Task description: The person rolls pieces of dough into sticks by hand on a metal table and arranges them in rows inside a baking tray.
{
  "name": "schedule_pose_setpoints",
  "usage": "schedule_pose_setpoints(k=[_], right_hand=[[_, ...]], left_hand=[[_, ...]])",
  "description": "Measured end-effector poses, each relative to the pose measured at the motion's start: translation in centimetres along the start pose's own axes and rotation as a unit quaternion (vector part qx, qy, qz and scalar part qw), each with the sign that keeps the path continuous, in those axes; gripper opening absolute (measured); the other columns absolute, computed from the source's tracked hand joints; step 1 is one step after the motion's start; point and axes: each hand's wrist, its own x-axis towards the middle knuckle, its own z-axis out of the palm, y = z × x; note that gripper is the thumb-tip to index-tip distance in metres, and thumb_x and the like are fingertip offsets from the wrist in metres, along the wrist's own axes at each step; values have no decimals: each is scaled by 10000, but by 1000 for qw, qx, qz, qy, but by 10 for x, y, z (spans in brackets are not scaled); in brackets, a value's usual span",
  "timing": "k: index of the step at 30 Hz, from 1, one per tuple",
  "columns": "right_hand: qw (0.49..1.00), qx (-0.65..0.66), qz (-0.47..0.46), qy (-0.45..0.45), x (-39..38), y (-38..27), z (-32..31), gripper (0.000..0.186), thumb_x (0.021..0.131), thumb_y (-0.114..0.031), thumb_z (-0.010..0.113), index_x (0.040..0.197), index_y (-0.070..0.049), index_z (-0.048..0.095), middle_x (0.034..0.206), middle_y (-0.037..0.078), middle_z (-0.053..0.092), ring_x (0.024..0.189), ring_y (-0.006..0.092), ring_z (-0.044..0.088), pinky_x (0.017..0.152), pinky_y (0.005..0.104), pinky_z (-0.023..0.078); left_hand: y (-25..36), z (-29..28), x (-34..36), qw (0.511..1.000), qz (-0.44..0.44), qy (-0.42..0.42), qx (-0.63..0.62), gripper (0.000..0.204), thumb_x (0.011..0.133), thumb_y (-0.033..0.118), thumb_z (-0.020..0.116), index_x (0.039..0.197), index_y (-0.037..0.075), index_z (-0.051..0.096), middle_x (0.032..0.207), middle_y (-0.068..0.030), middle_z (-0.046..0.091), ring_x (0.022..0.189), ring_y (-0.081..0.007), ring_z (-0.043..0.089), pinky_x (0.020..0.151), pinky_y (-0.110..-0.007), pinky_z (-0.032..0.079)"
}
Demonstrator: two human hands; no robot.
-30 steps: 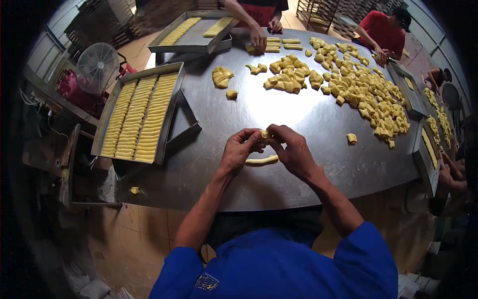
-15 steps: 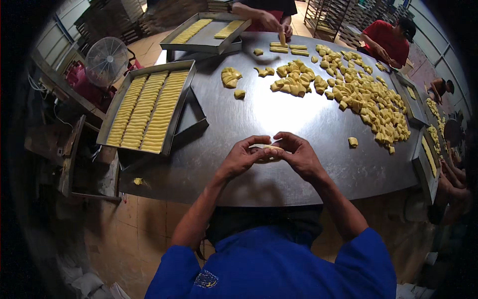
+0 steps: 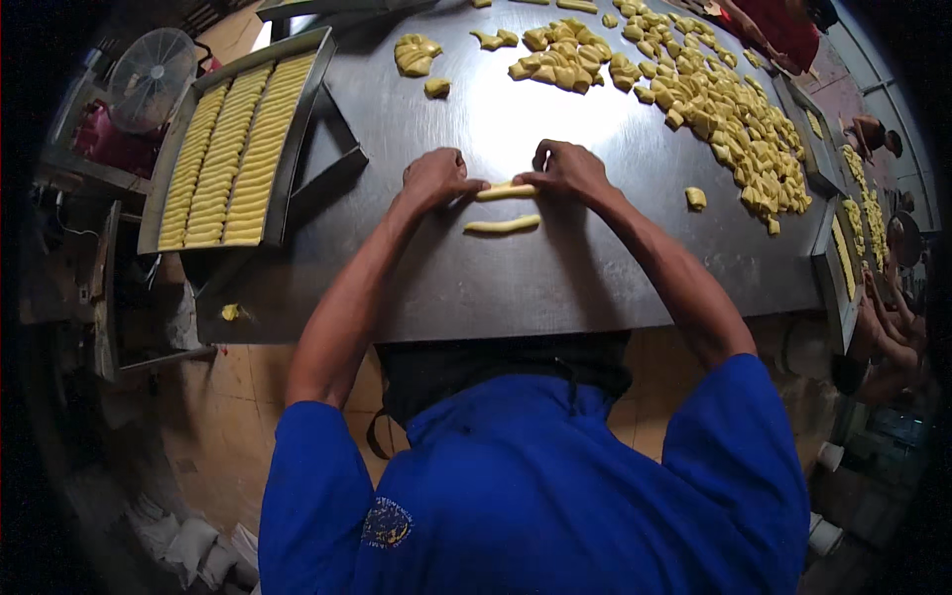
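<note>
A rolled stick of yellow dough [image 3: 506, 191] lies crosswise on the metal table, with a hand at either end. My left hand [image 3: 434, 179] is closed, fingers curled, its thumb against the stick's left end. At the right end, my right hand [image 3: 572, 172] is likewise curled, with the thumb on the dough. The undersides of the fingers are hidden. Just nearer to me, apart from both hands, rests a second dough stick [image 3: 502, 225], slightly bent.
A tray [image 3: 322, 64] with three rows of dough sticks stands at the left. Loose dough pieces [image 3: 729, 114] are heaped at the far right, a smaller pile [image 3: 562, 57] beside them. One lone piece [image 3: 696, 198] sits right of my hands. A fan [image 3: 152, 79] stands beyond the tray.
My hands have come down from holding dough up between the fingers and moved farther apart. Two dough sticks now show on the table by them. The whole view has shifted nearer.
</note>
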Motion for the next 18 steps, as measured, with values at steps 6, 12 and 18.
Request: schedule_pose_setpoints(k=[6, 12, 18], right_hand=[[993, 107, -35, -33, -1, 36, 0, 465, 773, -535, 820, 975, -117, 798, 899, 70, 754, 794, 242, 691, 733, 385, 534], [998, 31, -33, -42, 0, 14, -5, 463, 781, -566, 802, 952, -136, 797, 903, 76, 758, 839, 248, 709, 759, 385, 543], [994, 72, -12, -76, 1, 15, -11, 506, 783, -606, 782, 931, -122, 769, 932, 85, 747, 882, 279, 704, 777, 417, 540]], left_hand=[[15, 4, -9, 996, 22, -47, -70, 406, 781, 437, 838, 842, 68, 678, 784, -57, 672, 731, -170, 604, 692, -354, 474], [25, 2, 3, 998, 18, -27, 54, 586, 725, 668, 782, 795, 86, 761, 711, -78, 708, 706, -236, 694, 710, -408, 514], [33, -6, 6, 998, 6, -44, 50, 658, 722, 719, 762, 746, 62, 758, 699, -102, 717, 690, -259, 711, 713, -412, 530]])
